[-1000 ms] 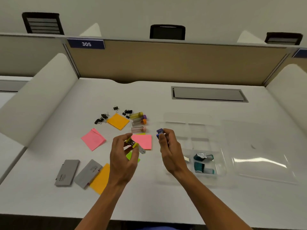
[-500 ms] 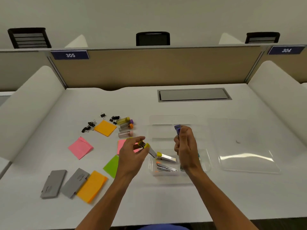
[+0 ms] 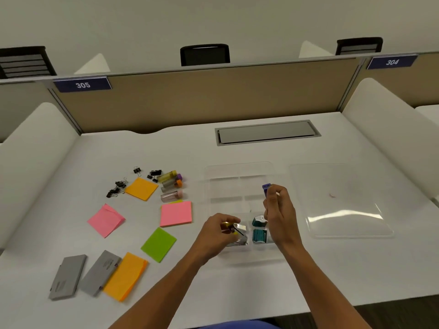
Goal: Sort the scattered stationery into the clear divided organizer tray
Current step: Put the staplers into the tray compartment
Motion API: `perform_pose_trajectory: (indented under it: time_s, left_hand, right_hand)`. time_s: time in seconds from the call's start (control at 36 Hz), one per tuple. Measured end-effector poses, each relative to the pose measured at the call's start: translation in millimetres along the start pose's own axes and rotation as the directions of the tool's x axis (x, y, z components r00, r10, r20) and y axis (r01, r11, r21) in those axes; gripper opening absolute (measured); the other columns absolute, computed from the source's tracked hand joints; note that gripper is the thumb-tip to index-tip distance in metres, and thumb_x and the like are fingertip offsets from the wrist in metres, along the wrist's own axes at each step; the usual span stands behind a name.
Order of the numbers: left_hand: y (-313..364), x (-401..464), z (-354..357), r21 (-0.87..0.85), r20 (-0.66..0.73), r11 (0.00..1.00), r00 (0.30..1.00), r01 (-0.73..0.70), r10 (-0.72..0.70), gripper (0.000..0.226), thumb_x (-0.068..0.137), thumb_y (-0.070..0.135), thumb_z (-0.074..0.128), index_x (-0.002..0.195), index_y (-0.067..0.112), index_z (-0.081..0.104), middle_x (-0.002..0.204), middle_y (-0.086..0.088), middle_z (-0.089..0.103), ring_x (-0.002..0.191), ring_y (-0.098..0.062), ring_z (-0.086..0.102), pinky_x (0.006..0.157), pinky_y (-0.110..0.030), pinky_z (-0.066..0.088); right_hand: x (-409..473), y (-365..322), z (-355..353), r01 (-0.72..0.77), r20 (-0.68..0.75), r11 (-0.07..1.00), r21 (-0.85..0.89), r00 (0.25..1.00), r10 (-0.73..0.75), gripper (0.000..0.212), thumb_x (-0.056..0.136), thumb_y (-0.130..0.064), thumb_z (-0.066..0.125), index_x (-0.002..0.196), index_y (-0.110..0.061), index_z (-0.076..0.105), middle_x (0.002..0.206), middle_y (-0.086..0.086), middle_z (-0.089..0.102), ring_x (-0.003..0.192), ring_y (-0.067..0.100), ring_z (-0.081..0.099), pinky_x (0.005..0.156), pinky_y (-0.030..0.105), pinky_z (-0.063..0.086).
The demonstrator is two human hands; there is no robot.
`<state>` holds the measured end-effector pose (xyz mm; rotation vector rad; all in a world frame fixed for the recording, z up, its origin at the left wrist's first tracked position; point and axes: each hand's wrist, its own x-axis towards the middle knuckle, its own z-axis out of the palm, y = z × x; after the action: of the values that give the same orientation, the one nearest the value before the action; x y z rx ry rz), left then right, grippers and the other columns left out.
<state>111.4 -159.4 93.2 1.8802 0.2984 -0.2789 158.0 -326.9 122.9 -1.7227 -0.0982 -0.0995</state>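
Observation:
The clear divided organizer tray (image 3: 238, 170) lies right of centre on the white desk. My left hand (image 3: 217, 233) pinches a small yellow-and-silver stapler (image 3: 234, 227) low over the tray's near-left compartment, where another silver stapler (image 3: 240, 242) lies. My right hand (image 3: 279, 213) grips a small purple stapler (image 3: 266, 188) above the tray's right side. Two teal staplers (image 3: 259, 230) sit in the near-right compartment.
The tray's clear lid (image 3: 342, 200) lies to the right. Left of the tray are pink (image 3: 175, 213), green (image 3: 158, 244) and orange (image 3: 124, 276) sticky-note pads, black binder clips (image 3: 117, 187), capped tubes (image 3: 171, 182) and two grey cases (image 3: 67, 276).
My left hand carried the yellow stapler rightward from above the pink pad down into the tray's near-left compartment. My right hand, with the purple stapler, shifted right over the tray.

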Motion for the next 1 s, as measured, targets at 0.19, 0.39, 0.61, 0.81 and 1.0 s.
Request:
perform_pose_trajectory:
  time_s: [0.19, 0.39, 0.61, 0.81, 1.0]
  left_hand:
    - [-8.2, 6.9, -3.5, 0.546, -0.013, 0.823, 0.981, -0.155, 0.193, 0.037, 0.086, 0.012, 0.068, 0.119, 0.027, 0.064, 0.119, 0.008, 0.057, 0.110, -0.013, 0.052, 0.095, -0.025, 0.041]
    - [-21.2, 8.7, -9.9, 0.790, 0.023, 0.599, 0.983, -0.129, 0.182, 0.037, 0.091, 0.028, 0.063, 0.128, 0.031, 0.056, 0.120, 0.006, 0.061, 0.116, -0.021, 0.045, 0.094, -0.035, 0.031]
    - [-27.9, 8.7, -11.1, 0.772, -0.048, 0.627, 0.974, -0.103, 0.219, 0.035, 0.090, 0.030, 0.060, 0.125, 0.032, 0.057, 0.116, 0.007, 0.064, 0.116, -0.022, 0.045, 0.093, -0.033, 0.030]
    - [-18.2, 14.8, -15.9, 0.783, 0.005, 0.603, 0.971, -0.152, 0.238, 0.035, 0.095, 0.030, 0.054, 0.130, 0.029, 0.053, 0.123, 0.002, 0.062, 0.118, -0.022, 0.045, 0.097, -0.035, 0.033]
    - [-20.0, 24.2, -11.3, 0.855, 0.081, 0.488, 0.975, -0.174, 0.206, 0.038, 0.095, 0.022, 0.055, 0.133, 0.023, 0.053, 0.123, -0.005, 0.064, 0.118, -0.026, 0.047, 0.096, -0.038, 0.036]
  right_hand:
    - [1.3, 14.1, -8.0, -0.048, -0.006, 0.997, -0.064, 0.999, 0.048, 0.031, 0.098, -0.059, 0.040, 0.106, -0.032, 0.053, 0.063, -0.016, 0.050, 0.056, 0.008, 0.042, 0.057, 0.030, 0.041]
    - [-1.0, 17.1, -6.9, -0.079, 0.014, 0.994, -0.076, 0.997, 0.081, 0.034, 0.097, -0.057, 0.041, 0.108, -0.028, 0.056, 0.062, -0.018, 0.053, 0.055, 0.002, 0.046, 0.052, 0.014, 0.042]
    - [-0.9, 18.7, -1.1, -0.083, 0.092, 0.989, -0.124, 0.991, 0.095, 0.028, 0.089, -0.063, 0.043, 0.101, -0.041, 0.057, 0.074, -0.010, 0.065, 0.066, 0.012, 0.059, 0.057, 0.024, 0.052]
    - [3.4, 28.8, 2.7, -0.062, 0.205, 0.967, -0.247, 0.972, 0.114, 0.054, 0.079, -0.076, 0.048, 0.107, -0.034, 0.068, 0.074, -0.009, 0.069, 0.075, 0.007, 0.067, 0.064, 0.020, 0.053]
    - [4.4, 34.2, 5.9, -0.065, 0.258, 0.955, -0.289, 0.955, 0.143, 0.055, 0.080, -0.074, 0.049, 0.112, -0.033, 0.065, 0.082, -0.012, 0.070, 0.082, 0.006, 0.067, 0.075, 0.021, 0.052]
